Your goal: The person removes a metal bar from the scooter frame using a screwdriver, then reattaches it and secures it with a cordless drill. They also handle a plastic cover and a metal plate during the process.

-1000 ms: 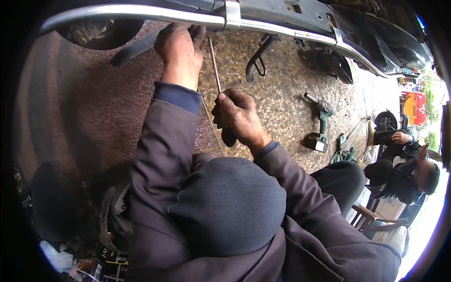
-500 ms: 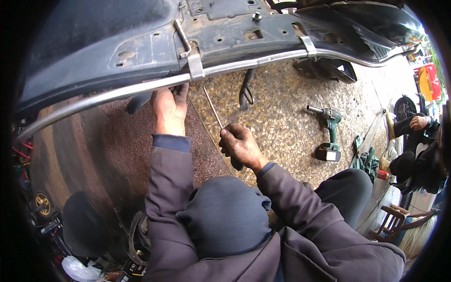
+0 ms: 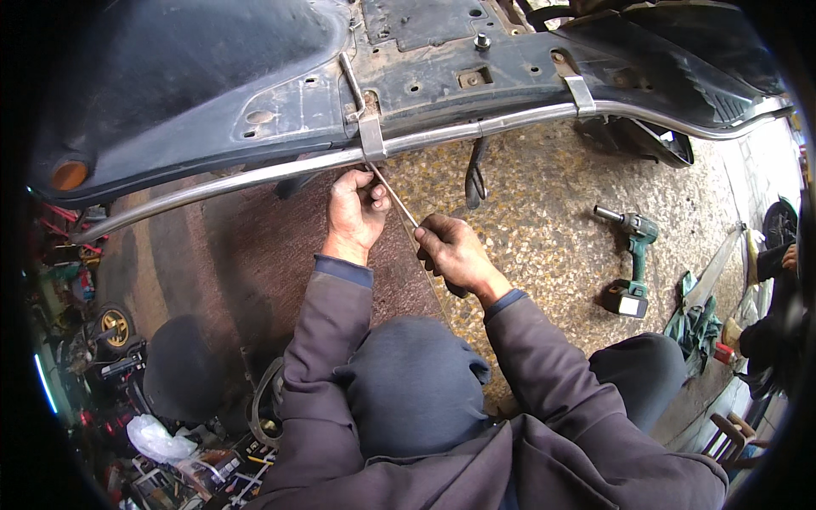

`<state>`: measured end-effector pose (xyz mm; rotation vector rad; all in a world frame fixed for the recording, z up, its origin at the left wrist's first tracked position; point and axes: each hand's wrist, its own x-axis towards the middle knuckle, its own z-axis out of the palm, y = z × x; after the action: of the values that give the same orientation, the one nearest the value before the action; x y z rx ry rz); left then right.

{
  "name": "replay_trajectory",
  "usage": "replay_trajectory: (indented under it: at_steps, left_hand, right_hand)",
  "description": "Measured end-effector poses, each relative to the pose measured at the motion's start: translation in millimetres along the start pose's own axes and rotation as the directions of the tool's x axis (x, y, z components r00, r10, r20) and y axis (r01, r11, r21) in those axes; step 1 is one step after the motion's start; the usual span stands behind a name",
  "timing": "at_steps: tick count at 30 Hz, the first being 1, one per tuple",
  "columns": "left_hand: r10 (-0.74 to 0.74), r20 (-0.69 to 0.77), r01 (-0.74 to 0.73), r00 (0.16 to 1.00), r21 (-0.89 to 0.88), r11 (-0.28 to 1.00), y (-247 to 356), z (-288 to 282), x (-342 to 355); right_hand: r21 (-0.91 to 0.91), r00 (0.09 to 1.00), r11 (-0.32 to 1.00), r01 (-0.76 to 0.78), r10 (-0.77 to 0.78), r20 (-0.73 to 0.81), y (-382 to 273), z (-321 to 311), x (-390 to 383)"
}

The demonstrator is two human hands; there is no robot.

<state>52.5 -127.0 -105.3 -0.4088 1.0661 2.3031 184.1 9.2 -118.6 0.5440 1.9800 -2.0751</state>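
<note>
A long curved steel tube (image 3: 242, 179) runs along the dark underbody panel (image 3: 187, 102) of a vehicle, with metal brackets (image 3: 371, 136) over it. My left hand (image 3: 355, 217) is just below the tube and bracket, fingers curled beside the upper end of a thin metal shaft (image 3: 395, 199); what they hold, if anything, is hidden. Lower right of it, my right hand (image 3: 452, 257) grips this screwdriver-like tool by its dark handle (image 3: 456, 289), the thumb along the base of the shaft. The shaft slants up to the bracket, where its tip is hidden.
A green cordless impact wrench (image 3: 636, 255) lies on the speckled floor (image 3: 544, 212), near green cloth (image 3: 684, 327). Black parts (image 3: 476, 178) lie beyond the tube. Tools and a plastic bag (image 3: 160, 438) clutter the lower left. Another person (image 3: 765, 348) and a wooden stool (image 3: 731, 438) are at the right.
My left hand has shifted right and slightly back from behind the tube, its fingertips now showing beside the shaft. My right hand still grips the tool. The view has tilted, showing more panel.
</note>
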Motion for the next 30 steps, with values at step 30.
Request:
replay_trajectory:
  at_steps: [30]
  left_hand:
    - [0.234,0.013,-0.230,0.972,0.244,0.942,25.9,-30.4,-7.2]
  right_hand:
    - [0.201,0.993,0.978,-0.056,0.033,0.117,13.3,49.5,2.4]
